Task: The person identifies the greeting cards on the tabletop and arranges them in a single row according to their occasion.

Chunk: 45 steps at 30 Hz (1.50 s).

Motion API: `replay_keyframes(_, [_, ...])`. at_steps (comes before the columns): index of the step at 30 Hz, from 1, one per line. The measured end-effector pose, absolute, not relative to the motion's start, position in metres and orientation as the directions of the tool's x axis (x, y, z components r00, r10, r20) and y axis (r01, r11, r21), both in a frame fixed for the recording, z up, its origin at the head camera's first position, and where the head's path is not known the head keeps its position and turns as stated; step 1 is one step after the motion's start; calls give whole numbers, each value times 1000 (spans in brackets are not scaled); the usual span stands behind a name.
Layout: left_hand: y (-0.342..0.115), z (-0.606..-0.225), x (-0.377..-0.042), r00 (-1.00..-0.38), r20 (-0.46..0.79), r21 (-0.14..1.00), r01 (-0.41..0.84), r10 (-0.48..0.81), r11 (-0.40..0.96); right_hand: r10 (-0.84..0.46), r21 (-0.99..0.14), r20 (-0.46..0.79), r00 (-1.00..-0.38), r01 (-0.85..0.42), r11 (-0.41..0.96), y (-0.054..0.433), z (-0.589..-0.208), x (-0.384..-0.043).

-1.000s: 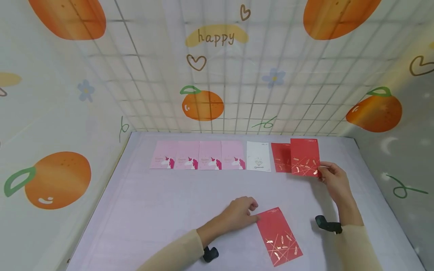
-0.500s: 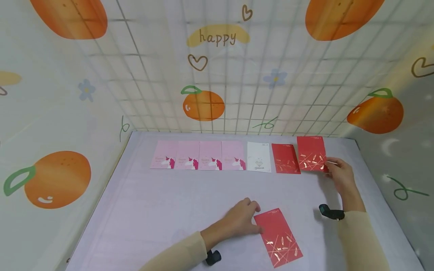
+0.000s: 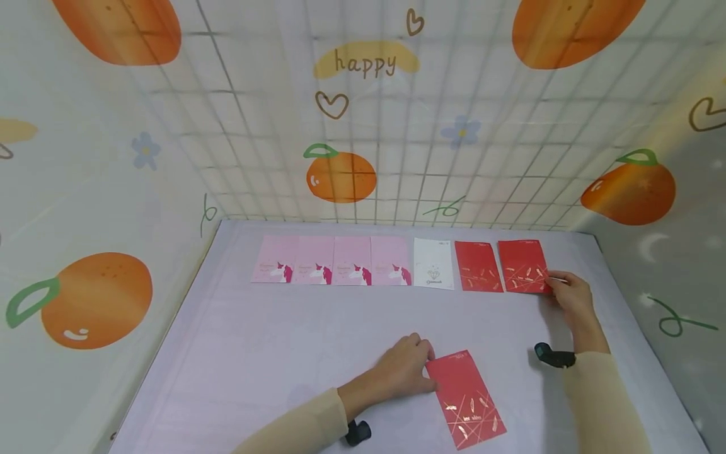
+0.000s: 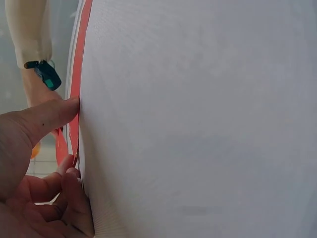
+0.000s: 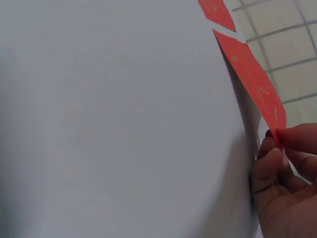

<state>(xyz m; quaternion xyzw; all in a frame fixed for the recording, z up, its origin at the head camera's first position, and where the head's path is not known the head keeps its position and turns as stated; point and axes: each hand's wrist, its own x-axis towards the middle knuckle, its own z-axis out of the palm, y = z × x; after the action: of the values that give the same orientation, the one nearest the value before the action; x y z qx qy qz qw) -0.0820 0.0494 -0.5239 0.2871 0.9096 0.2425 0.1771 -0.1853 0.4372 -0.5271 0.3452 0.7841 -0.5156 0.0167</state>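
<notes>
At the right end of a row, my right hand (image 3: 574, 302) pinches a red card (image 3: 522, 266) with gold print by its right edge. In the right wrist view, that card (image 5: 255, 82) slants up towards the thumb and fingers, with shadow beneath. My left hand (image 3: 399, 369) rests on the near part of the table at another red card (image 3: 471, 400), lying tilted. Its thumb lies on the card's left edge and its bent index finger is at the top left corner. In the left wrist view, this card (image 4: 78, 54) shows as a thin strip.
To the left of the right hand's card lies a further red card (image 3: 479, 266). Beside it are a white card (image 3: 433, 258) with a diamond drawing and several pink unicorn cards (image 3: 351, 255). The white tabletop (image 3: 272, 340) ends at a patterned curtain (image 3: 272, 157).
My right hand has moved right with its red card, off the neighbouring red card, and lowered it at the row's end. My left thumb has slid slightly down the near card's edge.
</notes>
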Motion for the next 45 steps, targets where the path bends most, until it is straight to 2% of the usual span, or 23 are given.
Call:
replay_keyframes(11, [52,-525,-80,-780,-189,563,411,597,716,529,-763,-356,-770,566,312,436,-532,-189])
replay_keyframes(19, [52,-522,-81,-775,-205,673,332,598,661,558,-728,-343,-756,589,351,432,-532,-191])
replay_keyframes(32, [45,-527,-90,-753,-239,858,131,613,496,547,-733,-366,-753,596,329,435,-532,-189])
replay_keyframes(45, [40,-528,-91,-737,-210,891,126,642,437,546,-755,-381,-746,592,283,433,-531,-186])
